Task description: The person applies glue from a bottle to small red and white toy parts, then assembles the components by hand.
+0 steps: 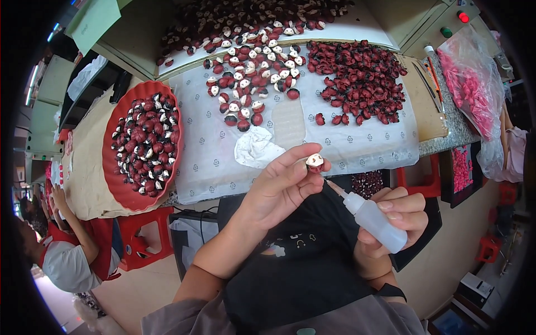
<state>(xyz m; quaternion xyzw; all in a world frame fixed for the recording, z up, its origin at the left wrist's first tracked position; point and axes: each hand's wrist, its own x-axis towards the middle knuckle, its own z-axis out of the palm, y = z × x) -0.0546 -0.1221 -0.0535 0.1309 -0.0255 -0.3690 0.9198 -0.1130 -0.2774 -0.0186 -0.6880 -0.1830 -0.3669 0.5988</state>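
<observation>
Between the thumb and fingers of my left hand (282,187) is a small round dark-red figure head (315,162) with a white face turned up. My right hand (399,218) is wrapped round a translucent white squeeze bottle (377,223), tilted so its thin nozzle points up and left. The nozzle tip is just below the head, and I cannot tell whether they touch. Beyond my hands, many similar heads (245,84) lie on the white printed paper (206,162). To their right is a heap of dark-red ruffled pieces (357,78). A crumpled white tissue (254,146) lies near my left hand.
At the left stands a red scalloped tray (109,162) full of heads. Slim tools (430,84) lie at the right, by a clear bag of pink pieces (469,84). Red stools (146,237) flank the table. Another person (72,257) sits at far left.
</observation>
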